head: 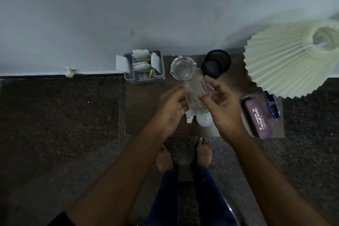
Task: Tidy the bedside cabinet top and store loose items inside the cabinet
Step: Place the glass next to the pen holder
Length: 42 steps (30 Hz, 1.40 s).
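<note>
A tall clear glass tumbler hangs tilted above the dark wooden cabinet top. My left hand cups its left side with the fingertips on the glass. From the right, my right hand grips it with thumb and fingers. A thin purple stick shows by my right fingers. Under the tumbler lie a white bulb and a small white bottle, both partly hidden. A purple spectacle case and blue sunglasses rest at the right edge.
At the back stand a grey organiser with white sachets, a clear glass jug and a black mesh cup. A pleated cream lampshade overhangs the right corner. The wall is behind, dark speckled floor around, my bare feet in front.
</note>
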Tool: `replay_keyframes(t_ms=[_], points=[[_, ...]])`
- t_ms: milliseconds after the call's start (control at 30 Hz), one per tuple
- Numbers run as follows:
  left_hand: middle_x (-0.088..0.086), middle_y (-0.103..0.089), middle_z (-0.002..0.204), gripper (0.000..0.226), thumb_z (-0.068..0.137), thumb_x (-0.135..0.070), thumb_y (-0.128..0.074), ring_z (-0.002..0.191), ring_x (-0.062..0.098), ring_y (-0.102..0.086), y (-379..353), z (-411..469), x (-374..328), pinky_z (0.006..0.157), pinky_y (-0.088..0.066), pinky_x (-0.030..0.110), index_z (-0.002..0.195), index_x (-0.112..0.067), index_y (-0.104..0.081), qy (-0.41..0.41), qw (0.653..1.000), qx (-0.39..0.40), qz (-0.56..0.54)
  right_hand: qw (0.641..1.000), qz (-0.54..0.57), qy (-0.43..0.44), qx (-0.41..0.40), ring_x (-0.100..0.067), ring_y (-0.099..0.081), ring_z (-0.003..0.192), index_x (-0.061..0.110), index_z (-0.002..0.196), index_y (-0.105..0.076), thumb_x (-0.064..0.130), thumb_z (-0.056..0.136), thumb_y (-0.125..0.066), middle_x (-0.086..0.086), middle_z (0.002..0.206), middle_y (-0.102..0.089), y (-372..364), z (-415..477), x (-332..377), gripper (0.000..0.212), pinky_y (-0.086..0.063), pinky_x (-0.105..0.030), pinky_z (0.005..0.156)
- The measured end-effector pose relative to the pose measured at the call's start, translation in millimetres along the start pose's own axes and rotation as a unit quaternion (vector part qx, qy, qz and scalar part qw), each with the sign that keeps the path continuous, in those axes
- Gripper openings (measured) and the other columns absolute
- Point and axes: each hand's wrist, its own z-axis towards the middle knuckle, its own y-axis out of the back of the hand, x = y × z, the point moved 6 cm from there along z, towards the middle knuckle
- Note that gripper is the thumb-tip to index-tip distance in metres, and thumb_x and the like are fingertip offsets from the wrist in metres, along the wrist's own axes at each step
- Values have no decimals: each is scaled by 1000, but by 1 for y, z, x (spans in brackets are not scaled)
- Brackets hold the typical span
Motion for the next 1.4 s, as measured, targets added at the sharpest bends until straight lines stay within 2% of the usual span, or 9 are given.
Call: replay_keyframes(t_ms=[67, 200, 333, 667, 800, 933, 1133, 1267, 1400], points=[[14, -73, 113, 26, 97, -7, -59, 96, 23, -72, -1, -3, -7, 87, -59, 38, 122, -7, -66, -34, 999, 36, 1, 999, 21, -11, 27, -16, -66, 120, 11, 138, -56, -3, 85, -72, 3, 131, -68, 3, 0, -2, 57, -54, -44, 102], [10, -68, 128, 46, 93, 6, -59, 117, 24, -67, 2, -8, -16, 102, -53, 42, 137, -7, -55, -92, 989, 90, 71, 996, 13, -35, 75, -16, -66, 120, 14, 144, -50, -3, 82, -76, 3, 133, -67, 4, 6, 1, 69, -56, -41, 99], [5, -57, 145, 61, 90, 11, -62, 129, 19, -60, 6, -8, -28, 101, -54, 38, 146, -7, -45, -125, 969, 113, 183, 994, -37, -14, 104, -4, -68, 114, 16, 141, -53, -3, 77, -82, 15, 122, -71, 3, 19, 7, 73, -58, -24, 89], [10, -62, 132, 71, 73, 12, -80, 121, 21, -64, 6, 28, -63, 95, -56, 28, 135, -3, -50, -230, 922, 73, 304, 982, -154, 80, 79, -2, -65, 115, 22, 131, -50, 19, 73, -89, 20, 122, -66, -19, 57, 5, 70, -55, -24, 95], [7, -65, 130, 66, 76, 5, -79, 121, 19, -64, 6, 43, -68, 104, -53, 45, 135, -5, -53, -266, 900, 58, 339, 966, -236, 104, 27, 7, -63, 105, 36, 128, -47, 32, 76, -86, 19, 118, -66, -30, 68, 6, 65, -49, -7, 85], [11, -65, 129, 64, 77, 7, -77, 120, 23, -64, 7, 57, -72, 104, -51, 51, 135, -2, -52, -271, 892, 44, 359, 961, -255, 104, 13, 8, -62, 100, 30, 131, -48, 28, 79, -83, 16, 118, -65, -35, 82, -1, 63, -44, 1, 79], [13, -63, 131, 67, 76, 11, -75, 123, 22, -63, 5, 74, -78, 104, -52, 46, 137, 1, -49, -279, 878, 39, 388, 954, -274, 124, 0, -3, -65, 107, 25, 134, -48, 24, 80, -83, 10, 122, -66, -35, 100, -9, 65, -55, -22, 92], [14, -62, 131, 69, 72, 15, -71, 124, 24, -62, 5, 84, -81, 105, -52, 46, 136, 1, -49, -274, 877, 36, 394, 950, -281, 134, -3, 2, -62, 103, 24, 135, -47, 26, 80, -82, 16, 118, -63, -35, 109, -13, 64, -50, -8, 86], [15, -62, 130, 68, 71, 12, -70, 123, 25, -62, 5, 86, -82, 105, -52, 48, 135, -1, -49, -264, 879, 43, 395, 949, -285, 134, 2, 1, -61, 103, 20, 135, -48, 23, 80, -83, 8, 122, -65, -37, 114, -18, 66, -44, 1, 83]])
